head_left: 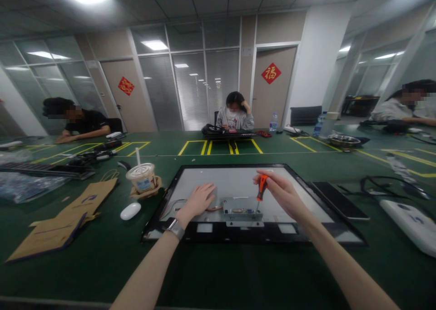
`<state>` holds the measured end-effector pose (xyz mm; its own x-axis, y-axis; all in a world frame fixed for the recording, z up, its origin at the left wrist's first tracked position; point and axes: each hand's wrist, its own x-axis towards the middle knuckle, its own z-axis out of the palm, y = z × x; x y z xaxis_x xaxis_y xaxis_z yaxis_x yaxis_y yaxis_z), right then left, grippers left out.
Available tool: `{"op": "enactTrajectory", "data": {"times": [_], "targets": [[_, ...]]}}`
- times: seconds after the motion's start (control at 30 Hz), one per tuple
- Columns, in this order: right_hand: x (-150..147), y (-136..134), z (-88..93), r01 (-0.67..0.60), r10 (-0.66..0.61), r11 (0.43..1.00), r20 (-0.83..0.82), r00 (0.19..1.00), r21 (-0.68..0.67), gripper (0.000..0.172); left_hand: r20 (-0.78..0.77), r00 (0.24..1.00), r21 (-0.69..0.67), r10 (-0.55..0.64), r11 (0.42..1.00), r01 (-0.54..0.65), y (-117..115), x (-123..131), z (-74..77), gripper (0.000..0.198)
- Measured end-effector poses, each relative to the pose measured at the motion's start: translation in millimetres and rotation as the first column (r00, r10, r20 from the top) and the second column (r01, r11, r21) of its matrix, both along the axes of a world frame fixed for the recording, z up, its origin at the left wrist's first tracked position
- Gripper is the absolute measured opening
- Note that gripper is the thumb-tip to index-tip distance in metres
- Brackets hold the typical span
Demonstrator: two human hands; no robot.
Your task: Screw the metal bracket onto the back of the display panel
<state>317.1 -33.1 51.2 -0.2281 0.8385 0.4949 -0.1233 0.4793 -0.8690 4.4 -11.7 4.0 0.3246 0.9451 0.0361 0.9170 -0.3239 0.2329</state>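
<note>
An opened monitor panel [204, 182] with a black frame lies flat on the green table before me. On its near middle part sits a metal bracket box [235, 213] with video ports along its side. My right hand [284, 192] grips an orange and black screwdriver [262, 187], its shaft pointing down at the right end of the box. Whether the tip sits in a screw is too small to tell. My left hand [199, 200] rests on the panel with its fingers stretched out, left of the box near a thin cable.
Left of the panel are a white mouse [131, 211], a lidded drink cup [141, 178] and a brown paper bag [68, 214]. A dark phone [339, 201] and a white device [408, 223] with cables lie to the right. Several people sit around the table.
</note>
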Motion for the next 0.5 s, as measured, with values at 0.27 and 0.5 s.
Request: {"op": "enactTrajectory", "data": {"times": [0.27, 0.5], "targets": [[3.6, 1.0, 2.8, -0.020, 0.019, 0.999, -0.033, 0.999, -0.030, 0.028, -0.012, 1.000, 0.007, 0.001, 1.000, -0.001, -1.8, 1.7, 0.9, 0.052], [6.0, 4.9, 2.2, -0.048, 0.034, 0.993, -0.123, 0.992, -0.110, 0.035, -0.005, 1.000, 0.012, -0.002, 1.000, 0.003, -0.2, -0.1, -2.7, 0.051]]}}
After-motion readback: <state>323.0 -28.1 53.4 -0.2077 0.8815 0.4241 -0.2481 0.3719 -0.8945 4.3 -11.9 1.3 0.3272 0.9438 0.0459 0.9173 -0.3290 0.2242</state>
